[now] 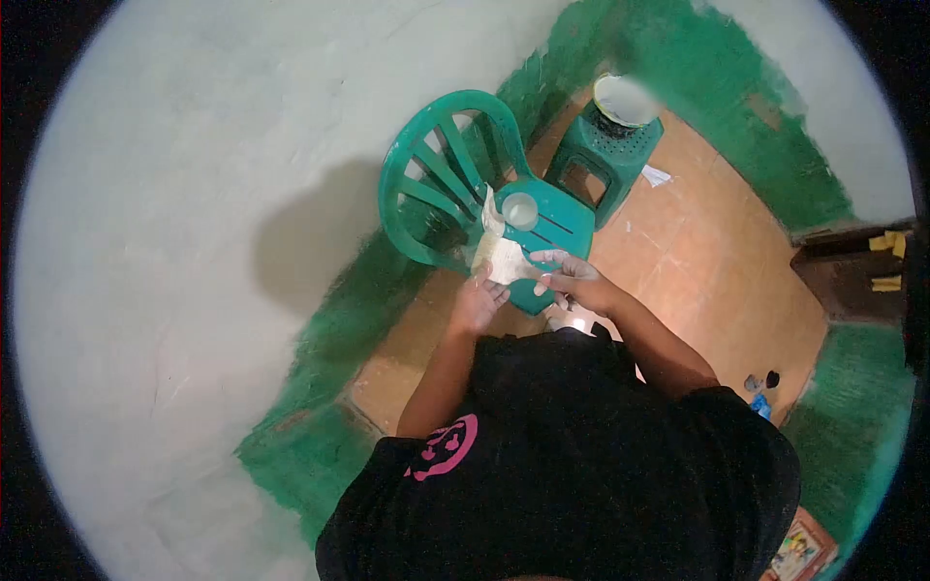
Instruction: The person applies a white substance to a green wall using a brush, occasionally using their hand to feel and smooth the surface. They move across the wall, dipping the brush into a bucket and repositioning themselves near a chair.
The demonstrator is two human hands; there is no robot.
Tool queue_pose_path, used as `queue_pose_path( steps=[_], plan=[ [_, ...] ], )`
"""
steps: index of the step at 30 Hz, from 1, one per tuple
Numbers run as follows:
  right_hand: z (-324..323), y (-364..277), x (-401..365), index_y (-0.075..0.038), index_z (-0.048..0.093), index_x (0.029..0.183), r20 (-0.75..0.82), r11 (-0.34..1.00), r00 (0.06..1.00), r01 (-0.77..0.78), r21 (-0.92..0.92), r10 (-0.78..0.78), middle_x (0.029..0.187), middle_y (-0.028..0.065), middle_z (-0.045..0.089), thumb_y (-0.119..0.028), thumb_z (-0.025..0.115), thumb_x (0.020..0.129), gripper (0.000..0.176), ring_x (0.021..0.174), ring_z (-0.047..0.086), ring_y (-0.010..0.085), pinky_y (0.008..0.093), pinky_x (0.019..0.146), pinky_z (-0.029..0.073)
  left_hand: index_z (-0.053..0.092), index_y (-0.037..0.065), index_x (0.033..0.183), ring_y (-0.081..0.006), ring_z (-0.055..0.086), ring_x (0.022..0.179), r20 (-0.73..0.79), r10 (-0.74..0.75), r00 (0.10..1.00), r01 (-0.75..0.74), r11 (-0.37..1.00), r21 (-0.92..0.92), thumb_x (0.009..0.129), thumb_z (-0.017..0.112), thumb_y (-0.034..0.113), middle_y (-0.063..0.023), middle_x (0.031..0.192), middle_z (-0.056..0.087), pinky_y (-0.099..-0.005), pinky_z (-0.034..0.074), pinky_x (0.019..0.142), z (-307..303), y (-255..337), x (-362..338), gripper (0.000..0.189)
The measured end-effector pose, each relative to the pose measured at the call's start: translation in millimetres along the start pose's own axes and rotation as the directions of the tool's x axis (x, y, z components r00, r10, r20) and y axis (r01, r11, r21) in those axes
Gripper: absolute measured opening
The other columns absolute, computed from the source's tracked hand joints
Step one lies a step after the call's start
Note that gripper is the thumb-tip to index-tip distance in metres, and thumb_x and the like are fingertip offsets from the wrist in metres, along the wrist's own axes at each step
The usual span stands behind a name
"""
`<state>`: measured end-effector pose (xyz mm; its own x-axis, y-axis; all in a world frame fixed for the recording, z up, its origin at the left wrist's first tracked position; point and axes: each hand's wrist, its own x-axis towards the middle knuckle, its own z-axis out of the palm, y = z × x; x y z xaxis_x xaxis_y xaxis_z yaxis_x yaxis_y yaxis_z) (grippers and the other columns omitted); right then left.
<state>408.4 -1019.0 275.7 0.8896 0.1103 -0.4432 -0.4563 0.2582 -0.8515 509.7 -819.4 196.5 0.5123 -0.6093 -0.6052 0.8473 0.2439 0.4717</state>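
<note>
My right hand point(573, 279) is closed round the narrow end of a white-smeared putty scraper point(506, 259), held out in front of my chest. My left hand point(479, 302) pinches the lower edge of its wide blade, with whitish residue on the fingers. A curled, pale strip point(492, 211) stands out past the far end of the blade. Below and beyond my hands is a green plastic chair point(552, 205), its back toward the wall. On the seat, close to the strip, sits a clear cup point(520, 211).
Behind the chair, a green stool point(608, 155) carries a white-rimmed bucket point(625, 101). White paper point(656, 176) lies on the tiled floor point(688, 261). Dark furniture with yellow pieces point(852, 281) stands at right, and a blue item point(761, 405) lies nearby. The wall point(174, 213) is pale above green.
</note>
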Motion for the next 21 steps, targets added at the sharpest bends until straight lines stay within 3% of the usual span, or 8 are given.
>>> queue_pose_path(
  steps=[2,4,8,11,14,15,18,21],
  plan=[
    [-10,-6,0,-0.005,0.037,0.131,0.068,0.999,0.997,0.043,0.026,-0.045,0.083,0.0017,0.058,-0.026,0.054,0.089,0.05,0.053,0.049,0.0059,0.0187,0.047,0.038,0.051,0.011,0.114,-0.0173,0.053,0.092,-0.016,-0.007,1.0,0.008,0.999,0.041,0.087,0.056,0.037,-0.0019,0.103,0.057,-0.0343,0.043,0.079,10,3,2,0.037],
    [-14,-3,3,-0.007,0.04,0.13,0.117,0.93,0.975,0.141,0.34,-0.191,0.092,0.0057,0.06,-0.025,0.057,0.087,0.049,0.055,0.05,0.0053,0.018,0.045,0.037,0.051,0.011,0.113,-0.0161,0.053,0.088,0.024,0.006,1.0,-0.008,0.996,0.085,0.088,0.056,0.036,-0.0021,0.1,0.057,-0.0325,0.044,0.077,5,-4,12,0.036],
    [-13,-1,23,-0.005,0.048,0.123,-0.038,0.829,0.904,0.407,0.383,-0.426,0.098,0.0075,0.059,-0.022,0.055,0.089,0.039,0.067,0.057,0.01,0.0224,0.055,0.045,0.051,0.009,0.111,-0.0156,0.053,0.083,0.091,-0.064,0.994,0.059,0.997,0.058,0.089,0.055,0.035,-0.0024,0.091,0.056,-0.0344,0.046,0.076,32,11,36,0.035],
    [-12,-11,26,-0.002,0.061,0.104,-0.367,0.851,0.772,0.429,-0.302,-0.519,0.096,0.0068,0.062,-0.017,0.054,0.09,0.022,0.092,0.059,0.0185,0.0295,0.085,0.043,0.053,0.008,0.109,-0.0147,0.052,0.081,0.153,-0.116,0.981,0.076,0.968,0.24,0.091,0.051,0.035,-0.0015,0.09,0.057,-0.0328,0.045,0.074,55,14,60,0.033],
    [-55,1,24,-0.004,0.062,0.103,-0.305,0.692,0.682,0.407,-0.596,-0.664,0.088,0.0043,0.064,-0.021,0.055,0.089,0.023,0.082,0.061,0.0147,0.0269,0.075,0.047,0.052,0.006,0.112,-0.0151,0.053,0.085,0.182,-0.14,0.973,0.061,0.922,0.383,0.091,0.049,0.038,-0.0028,0.095,0.058,-0.0312,0.044,0.076,90,6,68,0.039],
    [-63,-3,14,-0.005,0.063,0.103,-0.412,0.914,0.818,0.333,-0.23,-0.402,0.085,0.0028,0.065,-0.023,0.057,0.088,0.024,0.072,0.061,0.0121,0.0248,0.064,0.049,0.052,0.004,0.115,-0.0158,0.053,0.089,0.14,-0.19,0.972,0.116,0.9,0.42,0.091,0.048,0.041,-0.0042,0.099,0.057,-0.0306,0.043,0.078,101,4,69,0.044],
    [-100,-36,-9,-0.005,0.059,0.113,-0.432,0.984,0.887,0.116,-0.132,-0.163,0.092,0.0056,0.064,-0.028,0.053,0.091,0.033,0.067,0.06,0.0114,0.0243,0.054,0.046,0.047,0.004,0.123,-0.0221,0.05,0.103,0.143,-0.286,0.947,0.146,0.786,0.601,0.092,0.042,0.044,-0.0081,0.115,0.054,-0.0369,0.039,0.086,127,-2,88,0.05],
    [-200,-26,-11,-0.006,0.06,0.113,-0.446,0.9,0.797,0.272,-0.34,-0.409,0.088,0.007,0.065,-0.033,0.054,0.089,0.036,0.066,0.061,0.0124,0.026,0.053,0.05,0.042,0.004,0.129,-0.0261,0.046,0.112,0.119,-0.285,0.951,0.123,0.702,0.701,0.092,0.04,0.045,-0.0106,0.127,0.049,-0.0409,0.037,0.09,168,-7,123,0.054]
  ],
)
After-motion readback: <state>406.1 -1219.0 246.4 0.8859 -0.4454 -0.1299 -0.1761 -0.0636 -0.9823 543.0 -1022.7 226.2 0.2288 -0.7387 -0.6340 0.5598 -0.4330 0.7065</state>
